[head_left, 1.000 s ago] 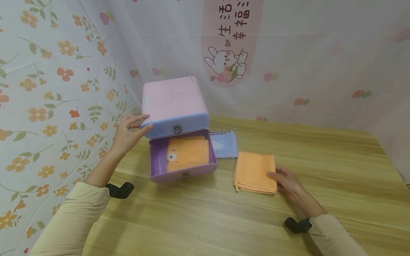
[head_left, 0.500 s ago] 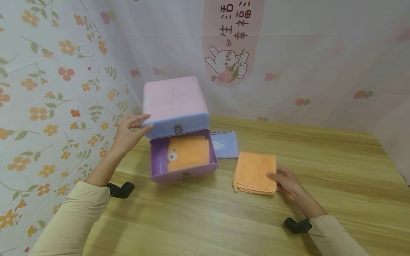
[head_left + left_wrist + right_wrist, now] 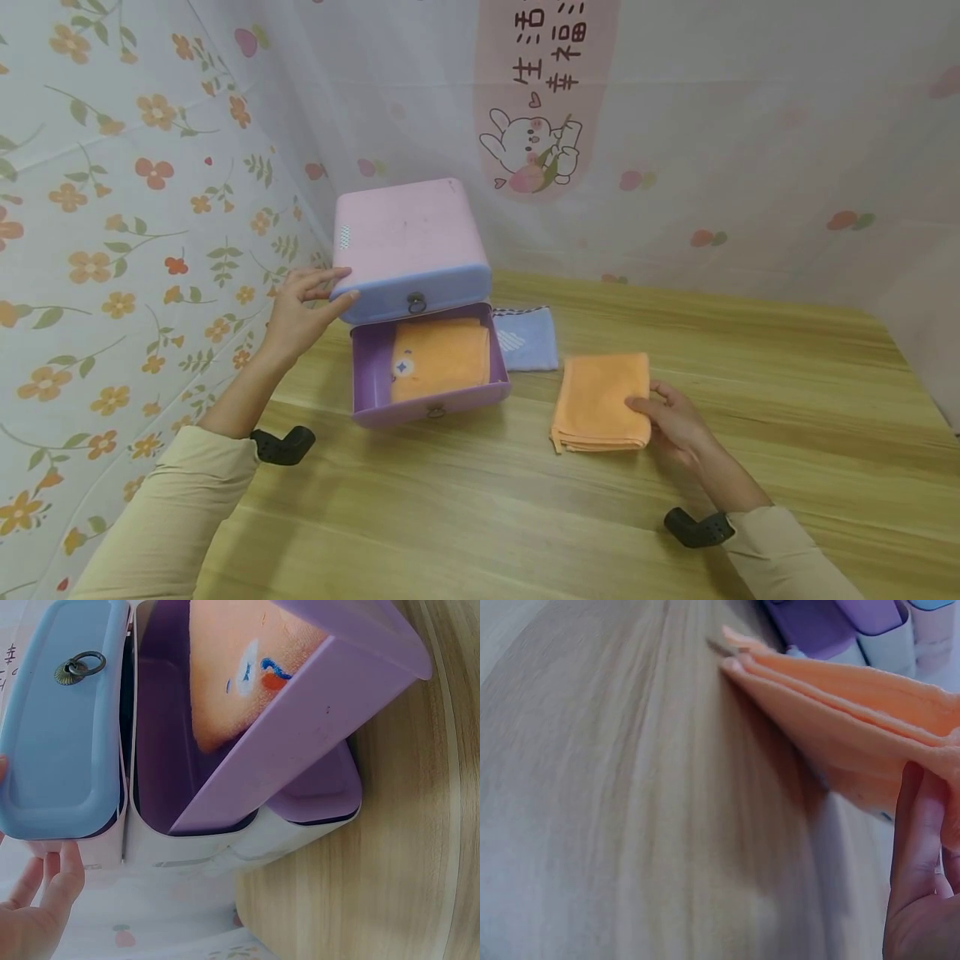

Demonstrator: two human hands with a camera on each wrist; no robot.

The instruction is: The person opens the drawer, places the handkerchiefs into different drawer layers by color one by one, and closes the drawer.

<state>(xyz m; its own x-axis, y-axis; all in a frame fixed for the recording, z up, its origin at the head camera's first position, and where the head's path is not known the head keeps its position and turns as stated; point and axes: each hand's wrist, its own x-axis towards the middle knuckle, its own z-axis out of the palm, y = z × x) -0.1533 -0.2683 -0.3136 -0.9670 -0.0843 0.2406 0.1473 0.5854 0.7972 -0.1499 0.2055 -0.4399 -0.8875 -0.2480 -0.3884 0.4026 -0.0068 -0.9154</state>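
While the right hand (image 3: pixel 678 427) pinches it, the orange cloth (image 3: pixel 602 398) extends leftward.

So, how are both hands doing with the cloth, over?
Right fingers pinch folded orange cloth, held edge off table. Left fingers touch pink cabinet. Open purple drawer unobstructed, second orange cloth inside.

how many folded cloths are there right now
3: an orange cloth in the purple drawer, a blue one on the table, another orange cloth in the right hand. More may be hidden.
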